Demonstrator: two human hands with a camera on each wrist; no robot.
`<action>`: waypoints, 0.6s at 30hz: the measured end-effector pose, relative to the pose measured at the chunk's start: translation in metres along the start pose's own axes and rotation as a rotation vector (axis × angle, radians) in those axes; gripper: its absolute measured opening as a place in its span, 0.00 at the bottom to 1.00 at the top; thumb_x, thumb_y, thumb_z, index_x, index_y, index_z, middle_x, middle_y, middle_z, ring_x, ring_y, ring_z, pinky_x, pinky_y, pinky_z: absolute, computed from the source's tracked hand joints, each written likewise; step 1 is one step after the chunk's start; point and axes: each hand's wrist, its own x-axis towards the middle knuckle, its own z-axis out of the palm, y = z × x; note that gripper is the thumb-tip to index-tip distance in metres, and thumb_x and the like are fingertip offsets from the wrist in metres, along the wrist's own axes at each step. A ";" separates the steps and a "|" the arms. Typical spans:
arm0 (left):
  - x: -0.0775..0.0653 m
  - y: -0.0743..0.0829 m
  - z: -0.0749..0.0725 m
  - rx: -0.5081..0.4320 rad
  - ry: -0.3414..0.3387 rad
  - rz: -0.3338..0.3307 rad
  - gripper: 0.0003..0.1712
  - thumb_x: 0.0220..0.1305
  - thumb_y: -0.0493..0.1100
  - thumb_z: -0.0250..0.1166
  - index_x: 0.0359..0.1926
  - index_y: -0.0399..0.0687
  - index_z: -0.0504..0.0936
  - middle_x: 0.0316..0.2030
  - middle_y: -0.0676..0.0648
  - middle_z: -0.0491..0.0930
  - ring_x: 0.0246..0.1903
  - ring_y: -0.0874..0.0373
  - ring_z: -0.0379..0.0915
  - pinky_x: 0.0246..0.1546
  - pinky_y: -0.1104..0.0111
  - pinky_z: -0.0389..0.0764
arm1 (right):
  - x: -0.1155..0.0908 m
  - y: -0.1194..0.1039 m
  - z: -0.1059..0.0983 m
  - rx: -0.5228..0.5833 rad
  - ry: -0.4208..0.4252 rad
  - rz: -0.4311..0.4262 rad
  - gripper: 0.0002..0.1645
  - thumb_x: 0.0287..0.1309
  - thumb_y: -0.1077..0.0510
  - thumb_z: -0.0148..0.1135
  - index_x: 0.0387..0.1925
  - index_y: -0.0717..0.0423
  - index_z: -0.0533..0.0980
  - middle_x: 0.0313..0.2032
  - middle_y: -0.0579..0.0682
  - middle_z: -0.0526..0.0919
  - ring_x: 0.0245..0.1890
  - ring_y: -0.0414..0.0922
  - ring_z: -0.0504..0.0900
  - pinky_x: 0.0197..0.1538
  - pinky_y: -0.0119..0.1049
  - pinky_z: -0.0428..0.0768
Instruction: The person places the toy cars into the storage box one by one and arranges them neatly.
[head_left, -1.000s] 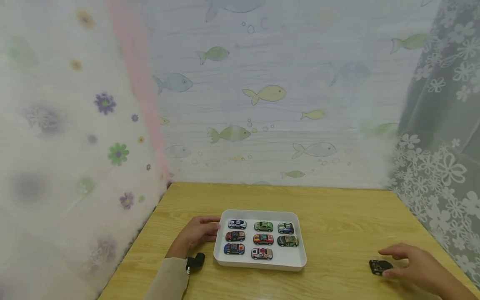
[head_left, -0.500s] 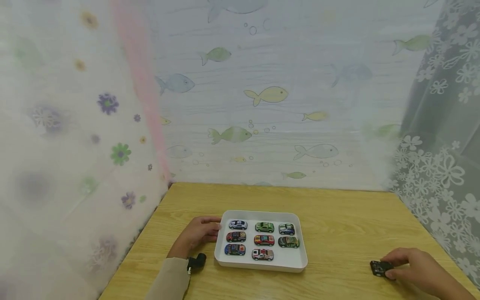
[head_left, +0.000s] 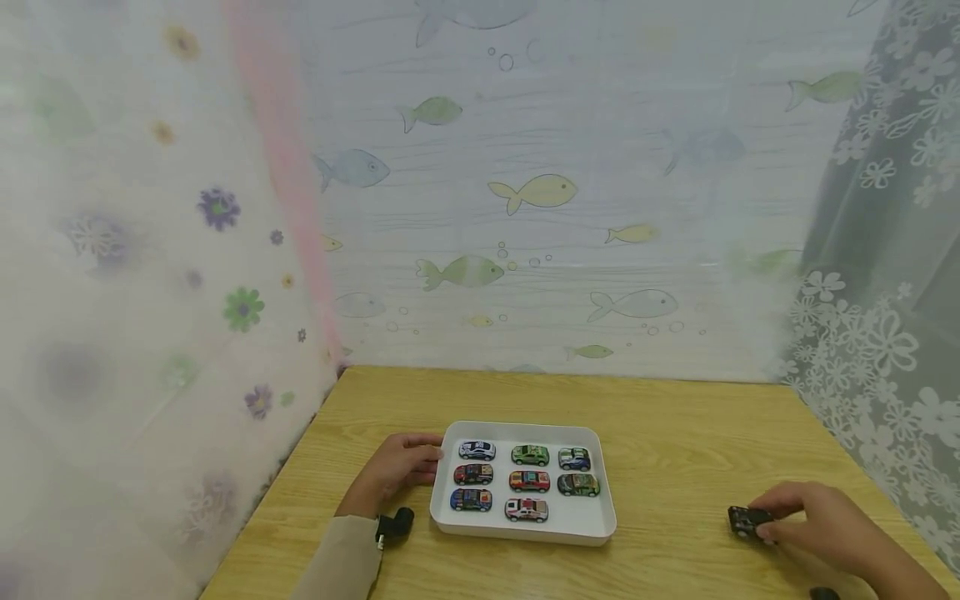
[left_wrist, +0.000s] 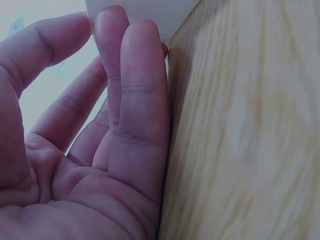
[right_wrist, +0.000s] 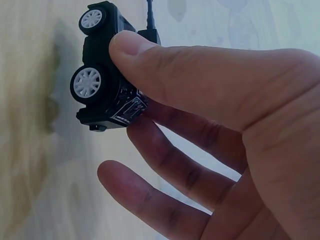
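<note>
My right hand (head_left: 821,527) pinches a small black toy car (head_left: 748,522) between thumb and fingers, over the right part of the table. In the right wrist view the black toy car (right_wrist: 102,75) shows white spoked wheels and a printed side panel; the thumb (right_wrist: 137,55) lies across it, and a shadow falls on the wood beside it. My left hand (head_left: 397,468) rests at the left wall of a white tray (head_left: 525,534). Seen from the left wrist, its fingers (left_wrist: 142,100) are extended, with their tips at the tray wall (left_wrist: 145,17).
Several toy cars stand in the tray in loose columns, among them a green car (head_left: 530,455), a red and yellow car (head_left: 529,481) and a white and red car (head_left: 527,510). Fish-patterned sheeting (head_left: 487,333) hangs behind the wooden table (head_left: 675,433); flowered sheeting (head_left: 150,375) lines the left.
My right hand closed its fingers and thumb on the black toy car, then moved it slightly up and left. The left hand stays at the tray wall.
</note>
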 end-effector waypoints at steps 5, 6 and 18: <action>0.000 -0.002 0.000 -0.018 0.001 -0.017 0.25 0.66 0.41 0.71 0.61 0.36 0.83 0.42 0.42 0.89 0.33 0.56 0.86 0.39 0.62 0.90 | 0.006 -0.013 -0.003 -0.001 0.012 -0.018 0.23 0.60 0.41 0.73 0.50 0.49 0.86 0.46 0.46 0.88 0.38 0.29 0.83 0.38 0.32 0.84; 0.000 -0.002 0.000 -0.020 0.001 -0.022 0.24 0.66 0.41 0.71 0.61 0.36 0.83 0.42 0.42 0.89 0.33 0.56 0.86 0.39 0.62 0.90 | 0.007 -0.016 -0.003 -0.001 0.013 -0.020 0.23 0.59 0.41 0.73 0.50 0.49 0.86 0.46 0.45 0.88 0.38 0.29 0.83 0.38 0.32 0.84; -0.001 0.001 0.002 -0.017 0.017 -0.021 0.25 0.66 0.42 0.71 0.61 0.34 0.82 0.41 0.43 0.89 0.34 0.56 0.87 0.39 0.61 0.90 | 0.023 -0.048 -0.001 0.071 0.063 -0.124 0.20 0.60 0.45 0.74 0.49 0.51 0.86 0.45 0.46 0.88 0.39 0.31 0.84 0.38 0.29 0.84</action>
